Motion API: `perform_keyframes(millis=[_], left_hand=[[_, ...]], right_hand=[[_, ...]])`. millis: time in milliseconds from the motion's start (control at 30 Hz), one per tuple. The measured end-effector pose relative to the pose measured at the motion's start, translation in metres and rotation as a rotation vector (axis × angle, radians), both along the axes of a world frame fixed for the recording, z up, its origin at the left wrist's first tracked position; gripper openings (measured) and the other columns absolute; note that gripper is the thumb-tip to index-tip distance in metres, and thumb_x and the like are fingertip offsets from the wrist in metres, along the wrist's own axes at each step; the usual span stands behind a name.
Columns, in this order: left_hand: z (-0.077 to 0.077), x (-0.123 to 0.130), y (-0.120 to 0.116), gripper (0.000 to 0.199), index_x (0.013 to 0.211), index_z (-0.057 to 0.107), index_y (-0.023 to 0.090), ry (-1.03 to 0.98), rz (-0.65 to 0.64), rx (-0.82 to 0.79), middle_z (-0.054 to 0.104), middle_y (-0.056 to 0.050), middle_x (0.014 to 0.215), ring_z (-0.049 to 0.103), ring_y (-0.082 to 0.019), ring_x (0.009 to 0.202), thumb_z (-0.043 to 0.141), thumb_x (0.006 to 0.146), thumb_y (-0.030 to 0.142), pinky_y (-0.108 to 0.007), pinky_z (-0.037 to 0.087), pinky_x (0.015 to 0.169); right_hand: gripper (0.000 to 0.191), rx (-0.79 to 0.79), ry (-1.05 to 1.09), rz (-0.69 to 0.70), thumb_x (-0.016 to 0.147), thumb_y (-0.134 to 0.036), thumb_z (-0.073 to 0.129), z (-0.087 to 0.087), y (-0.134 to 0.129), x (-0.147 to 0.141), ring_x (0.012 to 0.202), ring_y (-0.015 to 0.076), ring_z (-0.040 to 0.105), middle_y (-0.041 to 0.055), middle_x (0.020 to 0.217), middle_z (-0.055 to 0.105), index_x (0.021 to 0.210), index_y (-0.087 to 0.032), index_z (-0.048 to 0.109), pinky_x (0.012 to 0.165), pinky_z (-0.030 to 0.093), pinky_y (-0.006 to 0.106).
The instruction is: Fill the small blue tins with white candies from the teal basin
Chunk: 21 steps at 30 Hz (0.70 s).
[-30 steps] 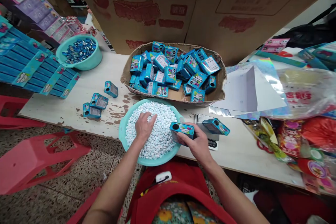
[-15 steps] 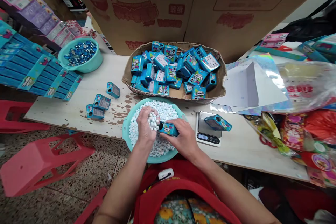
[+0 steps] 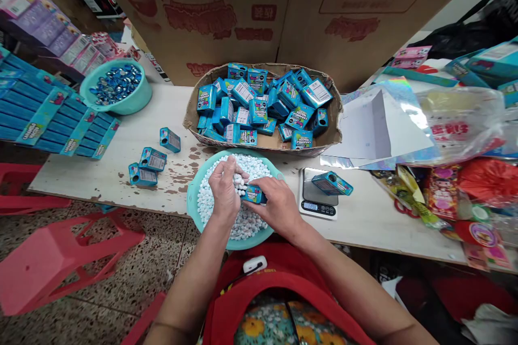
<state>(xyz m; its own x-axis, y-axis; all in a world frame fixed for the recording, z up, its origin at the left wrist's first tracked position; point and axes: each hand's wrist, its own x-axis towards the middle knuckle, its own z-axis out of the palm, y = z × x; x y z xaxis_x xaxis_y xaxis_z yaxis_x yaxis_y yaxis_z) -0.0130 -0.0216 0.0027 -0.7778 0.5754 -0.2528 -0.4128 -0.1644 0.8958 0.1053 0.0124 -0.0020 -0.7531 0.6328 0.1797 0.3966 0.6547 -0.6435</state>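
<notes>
White candies fill a turquoise basin in front of me. Above it my left hand is closed on a small pile of white candies, right at the end of a small blue box. My right hand grips that box from the right, over the candies. Another blue box lies tilted on a kitchen scale to the right. Behind the basin, a cut cardboard tray holds several blue boxes. Several more blue boxes sit on the table to the left.
A turquoise bowl of blue wrapped pieces stands at the back left, beside stacked blue display boxes. Large cardboard cartons rise behind the tray. Papers and plastic bags lie right. Red stools stand on the floor at left.
My left hand has tipped closer against the box's end, and fewer white candies show in it. The view has shifted slightly; my right hand still grips the box.
</notes>
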Motion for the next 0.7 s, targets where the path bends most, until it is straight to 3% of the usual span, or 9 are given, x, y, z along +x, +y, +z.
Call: perform_keyframes(millis=[200,433,700], left_hand=[[0.002,0.004,0.008,0.037,0.062,0.048,0.016,0.035,0.053,-0.005,0.049,0.003,0.055,0.053,-0.009,0.052,0.061,0.080,0.047,-0.021,0.044,0.054],[0.005,0.004,0.014,0.039,0.057,0.046,0.017,0.050,0.020,-0.017,0.041,0.005,0.046,0.056,-0.011,0.052,0.058,0.082,0.045,-0.024,0.046,0.059],[0.013,0.006,0.017,0.026,0.069,0.053,0.016,0.053,-0.037,0.034,0.049,0.003,0.057,0.052,-0.009,0.052,0.058,0.082,0.037,-0.022,0.043,0.055]], right_hand=[[0.031,-0.008,0.019,-0.048,0.075,-0.033,0.072,0.000,0.007,0.001,0.091,0.0252,0.061,0.0061,0.095,0.068,0.101,-0.021,0.062,0.077,0.043,0.036],[0.031,-0.079,0.056,-0.076,0.073,-0.033,0.073,-0.001,0.011,0.002,0.091,0.0246,0.061,0.0048,0.093,0.068,0.100,-0.022,0.062,0.078,0.045,0.036],[0.031,-0.160,0.115,-0.129,0.073,-0.032,0.073,-0.001,0.015,0.004,0.093,0.0246,0.061,0.0050,0.094,0.067,0.100,-0.022,0.063,0.079,0.046,0.036]])
